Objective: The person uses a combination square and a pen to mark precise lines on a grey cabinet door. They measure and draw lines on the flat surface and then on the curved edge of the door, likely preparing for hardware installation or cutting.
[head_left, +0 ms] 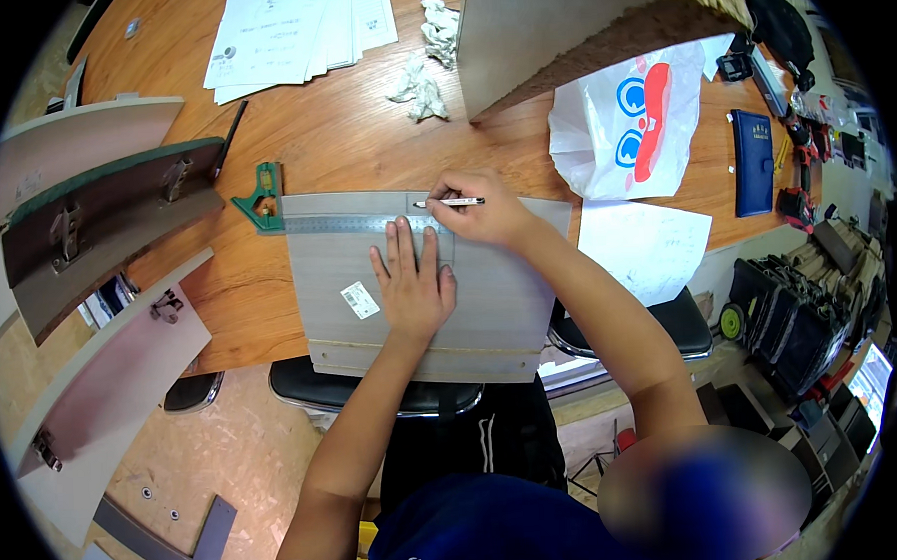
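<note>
A grey board [494, 298] lies on the wooden table in front of me, its near side reaching past the table's edge. Across its far part runs the steel rule [331, 225] of a combination square, whose green head [266, 200] sits against the board's left edge. My left hand [415, 286] is flat, fingers stretched out, the fingertips pressing on the rule. In my right hand [490, 213] is a white pen [457, 202], its tip at the board just beyond the rule. A white label [359, 300] is stuck on the board left of my left hand.
Panels with metal hinges [68, 237] stand at the left. Papers [293, 37] and crumpled white gloves [420, 91] lie farther back. A large brown panel [548, 35] rises beside a plastic bag [617, 127]. Farther right is a blue notebook [753, 162]; black stools [318, 386] stand below the table.
</note>
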`<state>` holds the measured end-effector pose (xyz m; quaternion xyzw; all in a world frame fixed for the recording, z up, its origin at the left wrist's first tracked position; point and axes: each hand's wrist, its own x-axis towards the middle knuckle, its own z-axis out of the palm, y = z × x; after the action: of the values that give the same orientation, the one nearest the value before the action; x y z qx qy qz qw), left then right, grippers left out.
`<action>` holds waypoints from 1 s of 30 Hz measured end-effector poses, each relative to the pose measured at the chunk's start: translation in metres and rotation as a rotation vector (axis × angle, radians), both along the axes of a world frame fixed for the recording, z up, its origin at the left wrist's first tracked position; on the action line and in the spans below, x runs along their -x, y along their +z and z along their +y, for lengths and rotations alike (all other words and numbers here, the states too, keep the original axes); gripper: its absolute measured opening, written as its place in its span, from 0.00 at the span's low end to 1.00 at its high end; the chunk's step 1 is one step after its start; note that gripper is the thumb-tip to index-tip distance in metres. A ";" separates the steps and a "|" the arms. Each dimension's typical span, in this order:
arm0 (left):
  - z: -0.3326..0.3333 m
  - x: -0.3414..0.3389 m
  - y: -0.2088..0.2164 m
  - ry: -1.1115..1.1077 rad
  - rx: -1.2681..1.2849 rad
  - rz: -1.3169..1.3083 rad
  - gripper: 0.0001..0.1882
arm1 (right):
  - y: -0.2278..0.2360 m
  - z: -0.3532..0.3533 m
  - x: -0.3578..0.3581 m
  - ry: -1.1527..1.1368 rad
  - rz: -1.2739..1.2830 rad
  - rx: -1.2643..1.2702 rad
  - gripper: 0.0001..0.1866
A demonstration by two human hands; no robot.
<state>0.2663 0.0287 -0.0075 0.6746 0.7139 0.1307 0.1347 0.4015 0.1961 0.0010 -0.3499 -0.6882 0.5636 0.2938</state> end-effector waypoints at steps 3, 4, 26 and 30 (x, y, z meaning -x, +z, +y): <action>0.001 0.000 0.001 -0.006 0.000 -0.007 0.33 | -0.002 0.000 0.000 -0.011 0.020 -0.003 0.04; 0.001 0.000 0.002 -0.012 0.000 -0.005 0.32 | -0.002 0.000 -0.001 -0.015 0.023 -0.005 0.04; 0.001 -0.005 0.005 -0.021 0.025 -0.014 0.34 | -0.002 -0.008 0.000 -0.127 -0.043 -0.051 0.06; 0.004 -0.006 0.005 -0.020 0.030 -0.009 0.35 | -0.005 -0.003 0.000 -0.091 -0.098 -0.032 0.06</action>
<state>0.2721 0.0327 -0.0029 0.6790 0.7084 0.1218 0.1493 0.4019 0.1926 -0.0044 -0.4032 -0.6940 0.5209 0.2906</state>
